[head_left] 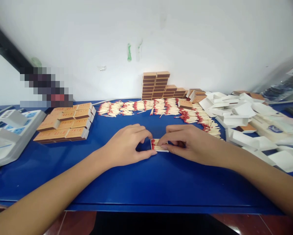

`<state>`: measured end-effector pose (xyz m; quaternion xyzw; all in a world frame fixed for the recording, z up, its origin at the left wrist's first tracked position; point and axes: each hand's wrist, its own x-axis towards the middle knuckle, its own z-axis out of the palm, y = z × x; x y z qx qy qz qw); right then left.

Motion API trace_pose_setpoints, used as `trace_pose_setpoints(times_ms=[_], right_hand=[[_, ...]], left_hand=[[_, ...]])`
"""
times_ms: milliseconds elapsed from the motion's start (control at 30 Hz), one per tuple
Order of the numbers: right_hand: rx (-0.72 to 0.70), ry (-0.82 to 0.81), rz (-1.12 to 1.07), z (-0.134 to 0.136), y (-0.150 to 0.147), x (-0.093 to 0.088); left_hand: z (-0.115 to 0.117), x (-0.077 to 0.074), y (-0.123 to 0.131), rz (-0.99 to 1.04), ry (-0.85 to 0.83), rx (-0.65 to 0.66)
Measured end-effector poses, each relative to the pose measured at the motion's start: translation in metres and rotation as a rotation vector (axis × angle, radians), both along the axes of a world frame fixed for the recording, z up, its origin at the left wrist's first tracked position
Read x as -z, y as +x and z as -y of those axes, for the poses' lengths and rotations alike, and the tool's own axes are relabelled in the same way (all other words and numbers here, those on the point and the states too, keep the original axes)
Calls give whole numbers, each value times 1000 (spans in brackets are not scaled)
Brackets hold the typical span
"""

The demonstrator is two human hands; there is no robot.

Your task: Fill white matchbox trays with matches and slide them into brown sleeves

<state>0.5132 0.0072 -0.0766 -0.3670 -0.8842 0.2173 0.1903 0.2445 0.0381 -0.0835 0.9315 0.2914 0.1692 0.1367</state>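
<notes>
A small white matchbox tray (162, 150) lies on the blue tabletop, with red-tipped matches (155, 144) inside it. My left hand (128, 143) is at its left end, thumb at the near corner and curled index finger at the far one. My right hand (189, 140) closes on the right end; its index finger rests on the matches and the thumb touches the near right corner. Beyond both hands, loose matches (146, 106) form a long curved row of bunches. Part of the tray is hidden under the right fingers.
Several filled matchboxes (75, 133) are stacked at left, next to a white power strip (26, 130). Brown matchbox sleeves (154, 86) stand stacked against the wall. At right lie piled white trays (236, 112) and a tissue pack (274, 129). The table's edge (146, 208) runs along the front.
</notes>
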Motion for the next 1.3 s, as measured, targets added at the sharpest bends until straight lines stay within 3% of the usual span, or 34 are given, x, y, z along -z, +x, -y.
trace_pose_setpoints(times_ms=[200,500,600,733,967,1133,1300], right_hand=[[149,144,-33,-12,11,-6],[515,348,139,-54,85,-19],[494,420,151,-67,100,-19],[418,368,174,-85,105,-12],[443,376,242,-106,106,4],[441,431,147,-87,91,-13],[285,286,111,-44,49,-25]], left_hand=[[1,-5,-5,-4,-43,-29],[4,-10,-9,31,-37,-42],[3,-11,-12,47,-20,-42],[2,-13,-14,64,-20,-48],[-4,-12,-15,103,-22,-83],[-7,-12,-16,151,-1,-139],[-8,-12,-14,218,16,-167]])
